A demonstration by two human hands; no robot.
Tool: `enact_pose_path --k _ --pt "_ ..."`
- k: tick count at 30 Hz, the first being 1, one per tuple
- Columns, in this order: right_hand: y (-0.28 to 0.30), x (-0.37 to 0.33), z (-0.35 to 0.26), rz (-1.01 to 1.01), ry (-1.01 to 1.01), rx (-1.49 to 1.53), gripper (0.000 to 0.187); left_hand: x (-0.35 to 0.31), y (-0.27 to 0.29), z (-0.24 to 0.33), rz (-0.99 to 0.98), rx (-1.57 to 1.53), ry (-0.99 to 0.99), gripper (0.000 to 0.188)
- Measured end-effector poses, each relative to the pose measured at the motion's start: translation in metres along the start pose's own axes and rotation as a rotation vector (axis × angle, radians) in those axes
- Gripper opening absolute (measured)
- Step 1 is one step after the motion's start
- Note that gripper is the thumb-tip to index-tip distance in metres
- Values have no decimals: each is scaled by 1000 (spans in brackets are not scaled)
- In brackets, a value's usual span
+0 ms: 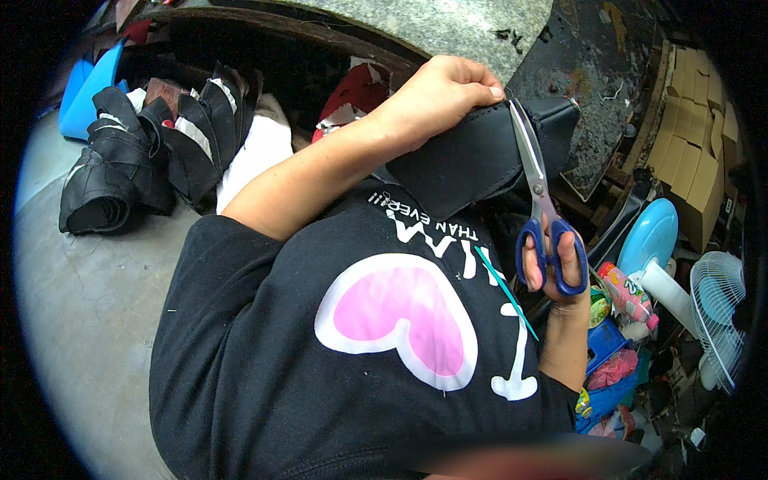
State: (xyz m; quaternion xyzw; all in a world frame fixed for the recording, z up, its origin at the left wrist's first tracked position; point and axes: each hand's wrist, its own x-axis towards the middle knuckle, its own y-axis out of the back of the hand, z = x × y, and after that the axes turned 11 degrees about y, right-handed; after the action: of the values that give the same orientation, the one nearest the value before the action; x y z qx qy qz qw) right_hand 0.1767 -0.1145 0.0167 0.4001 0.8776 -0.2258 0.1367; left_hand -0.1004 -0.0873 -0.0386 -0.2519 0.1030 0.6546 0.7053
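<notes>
Pinched between the thumb and fingers of my left hand [454,90] is the top edge of a black leather piece [460,156], with stitching along part of its edge. It hangs in front of my shirt and looks layered or folded. My right hand [564,260] has its fingers through the dark blue loops of a pair of scissors [537,188]. The metal blades point up along the leather, their tips near my left thumb. They look almost together; whether material lies between them I cannot tell. A thin teal cord or strip [506,292] hangs across my shirt.
On the left, rolled and stacked black leather pieces [108,184] lie by a white cloth [260,144] and a blue plastic object [84,92]. Ahead is a grey speckled tabletop [480,28]. Cardboard boxes [684,152], a fan [716,304] and a pink bottle [628,294] stand right.
</notes>
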Motion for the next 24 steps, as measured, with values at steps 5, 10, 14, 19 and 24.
enact_pose_path --k 5,10,14,19,24 --pt "2 2 9 -34 37 -29 64 -2 -5 -4 -10 -63 11 17" --pt "3 -6 6 -43 -21 71 68 -4 -1 -4 -29 -44 20 19" --pt "2 -8 3 14 -48 25 70 -9 7 -4 -105 87 -27 20" --pt "-6 -2 -9 205 30 -404 32 -19 8 -1 -142 36 -41 41" --pt "-14 -7 -35 223 230 -1489 44 -21 0 2 -79 -42 -60 47"
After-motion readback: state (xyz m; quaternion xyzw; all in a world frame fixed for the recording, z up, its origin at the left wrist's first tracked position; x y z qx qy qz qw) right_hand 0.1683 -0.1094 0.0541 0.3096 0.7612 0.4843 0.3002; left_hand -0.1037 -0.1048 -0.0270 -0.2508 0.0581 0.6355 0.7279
